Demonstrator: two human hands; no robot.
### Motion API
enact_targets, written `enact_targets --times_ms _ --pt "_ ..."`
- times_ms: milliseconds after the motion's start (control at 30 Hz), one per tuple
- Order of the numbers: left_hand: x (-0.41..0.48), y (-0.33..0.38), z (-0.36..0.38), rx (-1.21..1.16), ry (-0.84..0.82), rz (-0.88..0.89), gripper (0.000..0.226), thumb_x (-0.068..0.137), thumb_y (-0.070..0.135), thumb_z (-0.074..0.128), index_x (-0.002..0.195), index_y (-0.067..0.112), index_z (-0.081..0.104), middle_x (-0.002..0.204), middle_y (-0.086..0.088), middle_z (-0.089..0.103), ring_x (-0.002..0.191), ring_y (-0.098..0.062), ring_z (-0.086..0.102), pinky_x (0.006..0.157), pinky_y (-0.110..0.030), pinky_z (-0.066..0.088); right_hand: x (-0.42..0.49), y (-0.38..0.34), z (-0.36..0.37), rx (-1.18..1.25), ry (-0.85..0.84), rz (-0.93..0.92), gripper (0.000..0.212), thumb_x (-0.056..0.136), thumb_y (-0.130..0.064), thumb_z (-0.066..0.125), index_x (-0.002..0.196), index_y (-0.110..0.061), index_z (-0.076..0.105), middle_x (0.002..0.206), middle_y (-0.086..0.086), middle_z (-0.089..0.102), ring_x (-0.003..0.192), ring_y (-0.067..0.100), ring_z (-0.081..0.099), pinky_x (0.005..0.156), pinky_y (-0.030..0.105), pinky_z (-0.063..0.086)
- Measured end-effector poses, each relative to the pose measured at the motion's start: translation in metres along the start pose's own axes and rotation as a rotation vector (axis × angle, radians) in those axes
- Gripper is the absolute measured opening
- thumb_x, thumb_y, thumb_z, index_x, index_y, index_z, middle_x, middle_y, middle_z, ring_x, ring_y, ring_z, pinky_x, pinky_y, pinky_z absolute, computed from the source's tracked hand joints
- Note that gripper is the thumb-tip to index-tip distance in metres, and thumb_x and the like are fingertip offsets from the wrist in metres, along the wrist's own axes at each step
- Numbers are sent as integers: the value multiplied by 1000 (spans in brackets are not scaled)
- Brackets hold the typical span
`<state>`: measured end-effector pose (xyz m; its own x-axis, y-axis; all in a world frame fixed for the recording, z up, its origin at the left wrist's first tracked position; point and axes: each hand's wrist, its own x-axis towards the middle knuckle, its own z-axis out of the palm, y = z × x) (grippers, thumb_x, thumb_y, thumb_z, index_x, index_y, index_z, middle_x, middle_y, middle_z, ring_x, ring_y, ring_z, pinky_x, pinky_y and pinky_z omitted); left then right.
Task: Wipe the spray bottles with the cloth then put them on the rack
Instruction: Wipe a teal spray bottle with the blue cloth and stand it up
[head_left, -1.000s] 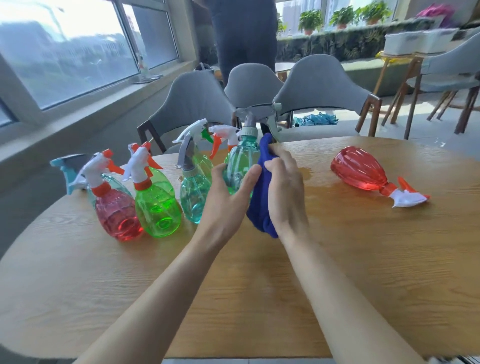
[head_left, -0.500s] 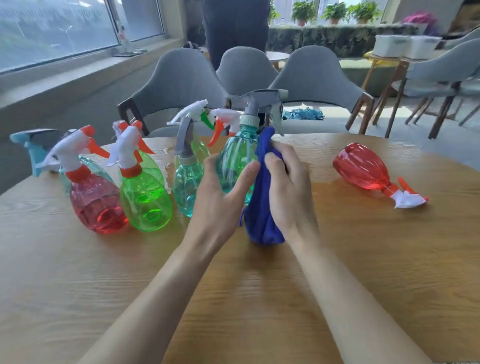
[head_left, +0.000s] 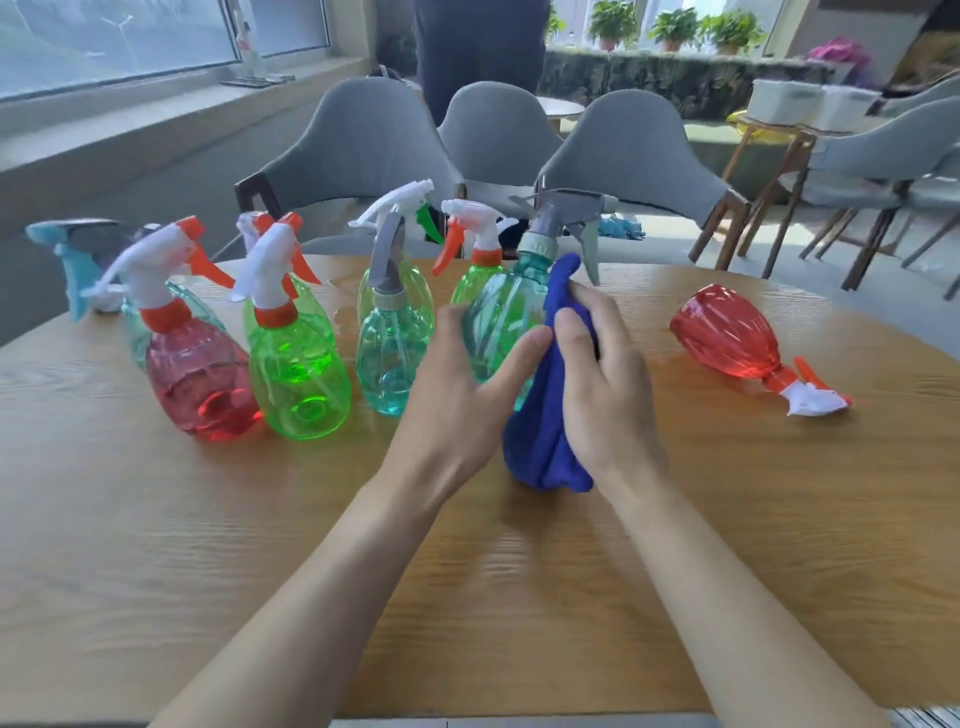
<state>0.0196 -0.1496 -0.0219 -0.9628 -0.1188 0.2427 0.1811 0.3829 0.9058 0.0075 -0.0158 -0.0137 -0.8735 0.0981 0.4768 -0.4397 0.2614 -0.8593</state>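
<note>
Wooden table (head_left: 467, 597) bears everything. Near its middle the left hand (head_left: 457, 395) grips the teal bottle (head_left: 498, 317), and the right hand (head_left: 608, 395) clasps the blue cloth (head_left: 545, 447) against its right side. Far right lies a red bottle (head_left: 727, 338).

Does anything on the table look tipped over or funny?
Yes. The red spray bottle on the right lies on its side on the table, apart from the rest. The bottles on the left stand upright.
</note>
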Motion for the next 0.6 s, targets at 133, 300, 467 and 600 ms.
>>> enact_targets --times_ms 133,300,467,600 --pt "-10 5 5 123 -74 38 80 93 72 64 155 32 35 144 13 52 131 -6 52 105 -23 39 6 3 -14 3 56 35 22 115 -21 43 107 -28 62 79 -28 63 73 -5 55 68 15 43" --pt "-9 9 5 197 4 41 84 96 69 61 161 29 28 163 6 41 146 -8 39 103 -20 30 -10 -1 -6 -142 4 -134 11 114 -20 48 109 -26 56 92 -10 62 84 5 58 73 13 40" --pt "-12 7 7 191 -48 82 87 93 72 60 162 28 30 163 8 42 145 -1 38 106 -17 29 0 -2 -16 -130 82 -141 8 114 -19 45 110 -23 50 82 -9 58 71 3 55 63 11 38" --pt "-9 5 11 47 -47 25 84 91 77 59 158 32 34 156 9 53 141 -2 48 113 -24 39 0 -2 -11 -61 70 -124 10 114 -18 45 105 -20 49 78 -8 56 66 6 52 61 15 38"
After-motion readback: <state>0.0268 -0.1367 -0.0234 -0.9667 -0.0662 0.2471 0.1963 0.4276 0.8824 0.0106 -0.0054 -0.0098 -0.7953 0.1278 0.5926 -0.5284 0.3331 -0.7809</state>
